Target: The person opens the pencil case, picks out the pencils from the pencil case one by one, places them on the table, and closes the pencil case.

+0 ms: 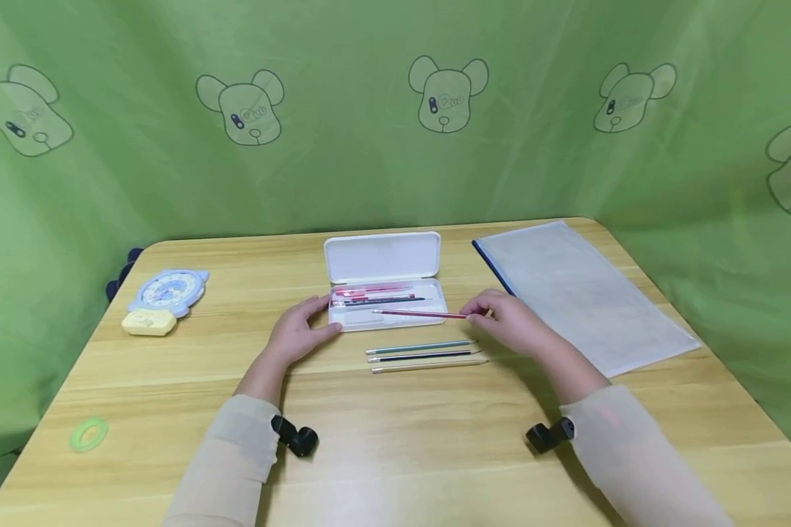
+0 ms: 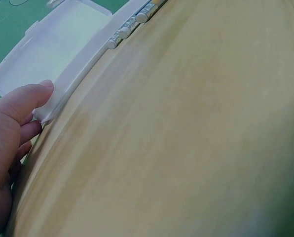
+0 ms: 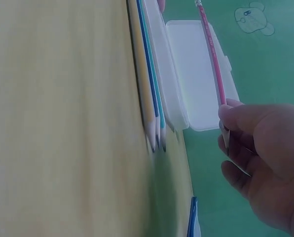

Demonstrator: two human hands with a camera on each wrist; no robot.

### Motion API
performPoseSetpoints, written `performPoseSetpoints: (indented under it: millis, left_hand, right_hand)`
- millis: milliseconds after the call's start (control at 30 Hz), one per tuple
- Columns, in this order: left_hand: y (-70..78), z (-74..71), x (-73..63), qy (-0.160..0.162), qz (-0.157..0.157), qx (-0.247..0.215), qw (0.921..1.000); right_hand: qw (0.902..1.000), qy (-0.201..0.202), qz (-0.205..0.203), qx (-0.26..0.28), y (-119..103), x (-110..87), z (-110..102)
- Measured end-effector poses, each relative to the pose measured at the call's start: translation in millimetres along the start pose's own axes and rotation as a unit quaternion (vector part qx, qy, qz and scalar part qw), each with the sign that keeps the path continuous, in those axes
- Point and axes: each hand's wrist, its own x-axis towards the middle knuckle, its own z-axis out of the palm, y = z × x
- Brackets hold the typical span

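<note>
Pinching a red pencil (image 1: 411, 313) near its sharpened end in the grip of the right hand (image 1: 504, 322), with eraser end pointing left above the near part of an open white case (image 1: 382, 258). Holding the case by its left end in the left hand (image 1: 299, 333), with thumb at the near left corner. Inside, several red and dark pens (image 1: 385, 301). Nearer on the tabletop (image 1: 409, 446), three pencils (image 1: 425, 356) side by side. To the right, a grey pouch (image 1: 593, 293); far left, a blue clock-shaped toy (image 1: 170, 290) behind a yellow box (image 1: 149, 323).
</note>
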Motion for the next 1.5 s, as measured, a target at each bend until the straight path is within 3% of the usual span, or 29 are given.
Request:
performPoseSetpoints:
  millis: [500, 733, 1100, 1500]
  left_hand:
    - [1.4, 0.4, -0.7, -0.002, -0.004, -0.001, 1.0000]
    - [2.2, -0.1, -1.2, -0.005, -0.003, -0.007, 1.0000]
    - [3.0, 0.2, -1.8, -0.005, -0.003, -0.002, 1.0000]
    - [3.1, 0.0, -2.5, -0.005, -0.004, -0.009, 0.9999]
  right_hand:
    - [0.9993, -0.033, -0.013, -0.012, 1, -50.0, 22]
    - [0.9981, -0.050, -0.026, -0.026, 1, -54.8, 29]
    - [0.9959, -0.045, -0.060, -0.051, 2, -55.8, 30]
    - [0.9963, -0.037, -0.056, -0.053, 1, -55.0, 31]
